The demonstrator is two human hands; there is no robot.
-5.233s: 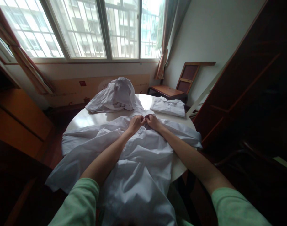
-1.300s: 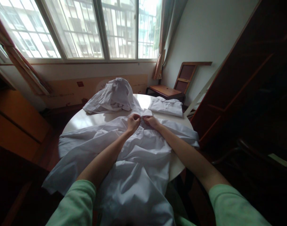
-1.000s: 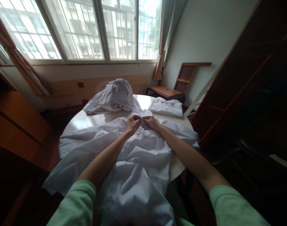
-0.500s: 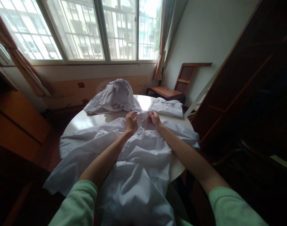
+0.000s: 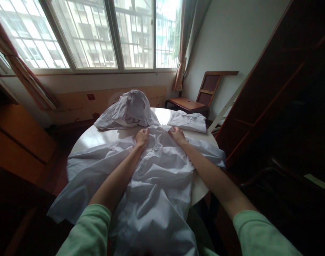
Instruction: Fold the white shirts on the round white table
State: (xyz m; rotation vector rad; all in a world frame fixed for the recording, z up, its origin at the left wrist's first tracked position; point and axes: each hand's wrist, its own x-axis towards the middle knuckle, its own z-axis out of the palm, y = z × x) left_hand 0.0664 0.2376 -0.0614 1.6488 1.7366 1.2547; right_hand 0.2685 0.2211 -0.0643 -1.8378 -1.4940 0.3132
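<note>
A white button-front shirt lies spread over a round white table, its sleeves out to both sides and its lower part hanging over the near edge. Near the collar, on the left shoulder area, my left hand is closed on the cloth. My right hand grips the fabric on the other side of the collar, fingers curled. Between the hands, the collar and the top of the button placket show, slightly rumpled.
A crumpled heap of white clothes sits at the table's far left. Beside it to the right lies a folded white shirt. A wooden chair stands behind the table, and a dark wooden panel leans at the right.
My left hand has shifted left, away from the collar's middle, and my right hand slightly right. The collar area is now spread wider between them.
</note>
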